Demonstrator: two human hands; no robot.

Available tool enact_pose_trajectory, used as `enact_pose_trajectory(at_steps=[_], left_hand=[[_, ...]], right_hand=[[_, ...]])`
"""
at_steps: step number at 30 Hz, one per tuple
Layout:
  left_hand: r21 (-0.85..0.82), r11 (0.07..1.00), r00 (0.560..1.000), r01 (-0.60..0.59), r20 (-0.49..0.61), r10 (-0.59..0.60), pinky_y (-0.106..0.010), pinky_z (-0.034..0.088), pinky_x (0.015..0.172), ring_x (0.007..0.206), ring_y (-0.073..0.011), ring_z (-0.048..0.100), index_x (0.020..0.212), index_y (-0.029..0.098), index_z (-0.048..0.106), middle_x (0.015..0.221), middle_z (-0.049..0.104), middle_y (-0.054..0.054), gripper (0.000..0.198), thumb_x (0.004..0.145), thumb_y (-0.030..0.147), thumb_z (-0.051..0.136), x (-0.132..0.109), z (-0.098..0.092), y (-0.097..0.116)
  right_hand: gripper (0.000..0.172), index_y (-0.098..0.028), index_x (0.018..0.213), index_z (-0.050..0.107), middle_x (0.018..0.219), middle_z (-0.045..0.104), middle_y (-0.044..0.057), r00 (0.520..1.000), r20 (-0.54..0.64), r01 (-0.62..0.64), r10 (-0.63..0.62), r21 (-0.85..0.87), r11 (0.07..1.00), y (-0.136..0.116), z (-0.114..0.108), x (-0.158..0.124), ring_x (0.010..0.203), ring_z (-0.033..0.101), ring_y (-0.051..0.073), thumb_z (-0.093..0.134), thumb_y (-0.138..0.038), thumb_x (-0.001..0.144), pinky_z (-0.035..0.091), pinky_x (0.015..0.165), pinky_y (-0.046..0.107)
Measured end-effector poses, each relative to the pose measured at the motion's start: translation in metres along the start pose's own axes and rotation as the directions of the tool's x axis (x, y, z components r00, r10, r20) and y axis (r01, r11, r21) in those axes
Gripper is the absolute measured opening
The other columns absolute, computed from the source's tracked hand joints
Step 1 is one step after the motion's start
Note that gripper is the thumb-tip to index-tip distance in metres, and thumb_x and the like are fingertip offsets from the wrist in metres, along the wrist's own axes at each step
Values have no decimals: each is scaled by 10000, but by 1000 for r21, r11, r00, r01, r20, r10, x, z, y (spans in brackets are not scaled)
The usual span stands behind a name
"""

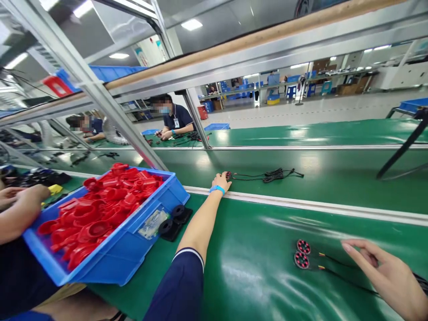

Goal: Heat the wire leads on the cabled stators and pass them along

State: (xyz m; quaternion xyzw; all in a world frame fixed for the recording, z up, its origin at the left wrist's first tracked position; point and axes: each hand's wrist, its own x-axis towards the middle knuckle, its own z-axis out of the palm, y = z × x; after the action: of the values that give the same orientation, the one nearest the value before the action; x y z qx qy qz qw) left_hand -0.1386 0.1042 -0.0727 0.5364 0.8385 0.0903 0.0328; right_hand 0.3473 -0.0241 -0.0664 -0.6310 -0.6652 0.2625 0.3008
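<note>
My left arm, in a dark blue sleeve with a blue wristband, reaches far forward across the green belt. My left hand (220,182) has its fingers curled onto a small round red-dotted disc (228,175), whose black cable (276,174) lies coiled to the right on the far belt. My right hand (384,272) hovers at the lower right, fingers stretched out and apart. Just left of it lie two round red-dotted discs (302,254) on the near belt. Their thin wires run under my right hand.
A blue bin (133,249) full of red plastic caps sits tilted at the left, with black round parts (174,223) beside it. A co-worker's hands (16,200) rest at the far left edge. Two other people work behind the metal frame posts (110,111).
</note>
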Motion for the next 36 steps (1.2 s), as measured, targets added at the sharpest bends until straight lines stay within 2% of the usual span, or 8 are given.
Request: enact_pose_trajectory(at_steps=[8, 14, 18, 23, 28, 31, 33, 36], left_hand=[[23, 998, 989, -58, 138, 54, -448, 540, 927, 1093, -244, 595, 1274, 175, 555, 1264, 565, -108, 367, 967, 371, 611, 26, -2, 14], [98, 987, 969, -131, 225, 106, -434, 547, 905, 1048, -230, 613, 1212, 154, 585, 1195, 599, -98, 340, 962, 382, 620, 13, -20, 33], [129, 969, 954, -209, 246, 173, -426, 536, 897, 998, -230, 638, 1108, 137, 623, 1081, 651, -90, 349, 932, 438, 648, -31, -29, 47], [101, 953, 945, -287, 193, 264, -355, 514, 824, 992, -295, 670, 1075, 169, 621, 1015, 700, -115, 376, 882, 487, 678, -117, -30, 52], [56, 947, 923, -315, 251, 292, -329, 491, 707, 892, -306, 693, 1020, 178, 625, 931, 716, -101, 372, 839, 485, 730, -170, -22, 42], [11, 942, 907, -334, 277, 319, -318, 477, 695, 906, -298, 690, 1064, 195, 612, 952, 716, -84, 426, 840, 541, 719, -176, -19, 34], [-25, 937, 895, -349, 286, 342, -306, 465, 685, 909, -285, 689, 1063, 208, 612, 966, 716, -72, 419, 863, 569, 683, -174, -19, 29], [-68, 929, 883, -364, 291, 368, -295, 445, 675, 900, -265, 689, 1029, 211, 626, 954, 719, -64, 284, 947, 481, 599, -170, -21, 25]], right_hand=[[665, -208, 829, 728, 532, 391, -5, 1000, 22, 10, -10, -24, 1000, 7, 5, 4, 485, 444, 177, 496, -805, 654, 429, 500, 323], [588, -202, 866, 741, 536, 405, -11, 995, 38, 89, -88, -20, 996, 12, 10, 3, 480, 442, 160, 512, -728, 739, 404, 489, 285], [547, -198, 865, 731, 542, 385, -19, 991, 29, 129, -129, -1, 992, 6, 9, 2, 494, 420, 144, 517, -695, 788, 375, 506, 267], [529, -189, 889, 715, 562, 384, -26, 990, 36, 133, -134, 35, 991, -5, 14, 2, 525, 418, 142, 512, -674, 827, 356, 533, 268], [463, -206, 913, 703, 580, 432, -24, 949, 186, 267, -256, -37, 963, -24, 30, 17, 556, 452, 147, 479, -611, 900, 357, 573, 274], [342, -217, 988, 695, 635, 538, -8, 913, 242, 389, -330, -263, 883, -37, 42, 49, 619, 527, 159, 487, -485, 942, 389, 645, 286], [294, -220, 1121, 670, 769, 633, 27, 905, 239, 424, -351, -502, 754, -47, 52, 79, 752, 592, 185, 483, -377, 958, 412, 716, 302], [427, -221, 1357, 559, 1078, 664, 114, 893, 256, 432, -370, -721, 543, -62, 72, 123, 1008, 589, 270, 441, -219, 946, 418, 814, 368]])
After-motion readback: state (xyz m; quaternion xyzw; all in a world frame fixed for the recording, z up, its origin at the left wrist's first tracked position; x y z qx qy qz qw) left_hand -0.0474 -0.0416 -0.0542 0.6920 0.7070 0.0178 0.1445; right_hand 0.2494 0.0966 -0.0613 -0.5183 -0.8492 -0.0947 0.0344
